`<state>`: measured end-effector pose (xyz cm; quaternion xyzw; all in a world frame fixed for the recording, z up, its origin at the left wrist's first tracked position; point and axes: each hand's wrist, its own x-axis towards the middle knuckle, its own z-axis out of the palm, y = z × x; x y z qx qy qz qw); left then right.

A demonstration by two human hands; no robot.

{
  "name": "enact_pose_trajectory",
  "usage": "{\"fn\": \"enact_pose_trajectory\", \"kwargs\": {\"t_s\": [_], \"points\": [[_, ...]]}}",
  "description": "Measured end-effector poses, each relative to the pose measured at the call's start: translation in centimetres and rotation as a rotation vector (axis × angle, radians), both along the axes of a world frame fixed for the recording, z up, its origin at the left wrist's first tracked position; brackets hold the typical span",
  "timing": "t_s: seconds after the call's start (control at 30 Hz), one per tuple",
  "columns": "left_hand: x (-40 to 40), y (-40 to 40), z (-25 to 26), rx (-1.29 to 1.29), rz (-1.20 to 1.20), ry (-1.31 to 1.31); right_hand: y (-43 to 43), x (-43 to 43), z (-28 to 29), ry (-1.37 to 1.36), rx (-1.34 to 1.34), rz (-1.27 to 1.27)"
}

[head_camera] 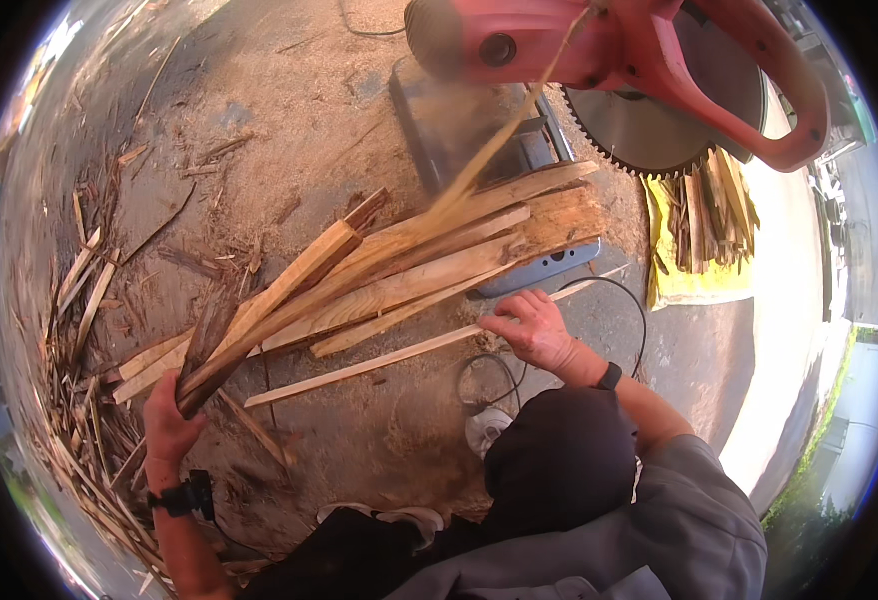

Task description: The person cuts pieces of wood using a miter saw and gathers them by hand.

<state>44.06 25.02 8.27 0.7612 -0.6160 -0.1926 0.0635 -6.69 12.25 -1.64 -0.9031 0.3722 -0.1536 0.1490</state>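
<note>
My left hand (171,424) grips the near ends of several rough wood strips (247,349), some with dark bark, at the left of the view. My right hand (529,328) pinches a long thin wood strip (379,369) between thumb and fingers. Beyond both hands, wider wood slabs (439,259) lie across the blue base (551,264) of a saw. The red miter saw (559,41) stands at the top right with its toothed circular blade (637,139) in view. A thin pale strip (502,135) slants upward, blurred, in front of the saw.
Cut wood pieces (709,217) lie on a yellow sack (698,289) at the right. A black cable (643,322) loops over the sawdust-covered ground (311,112). Bark and thin offcuts (105,450) are heaped at the left. A whitish round object (488,430) lies near my knee.
</note>
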Motion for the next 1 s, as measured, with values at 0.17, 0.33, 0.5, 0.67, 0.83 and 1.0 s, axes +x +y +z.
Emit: {"fn": "enact_pose_trajectory", "kwargs": {"t_s": [0.17, 0.33, 0.5, 0.67, 0.83, 1.0], "points": [[-2.9, -1.4, 1.5, 0.114, -0.002, 0.091, -0.1, 5.4, -3.1, -0.186, 0.064, 0.194], [-11.4, -4.0, -0.6, 0.254, -0.296, 0.176, 3.4, 7.7, -10.6, -0.151, 0.368, 0.274], [-14.8, -3.5, -2.9, 0.256, -0.497, 0.148, 4.2, 9.6, -9.0, -0.312, 0.542, 0.293], [-15.0, -3.6, -3.8, 0.253, -0.557, 0.083, 4.5, 8.6, -7.3, -0.214, 0.590, 0.360], [-14.4, -2.0, -5.9, 0.487, -0.444, 0.298, 4.9, 8.3, -6.5, -0.159, 0.612, 0.398], [-15.2, -0.4, -6.3, 0.527, -0.320, 0.391, 5.0, 8.3, -5.4, -0.093, 0.624, 0.421]]}}
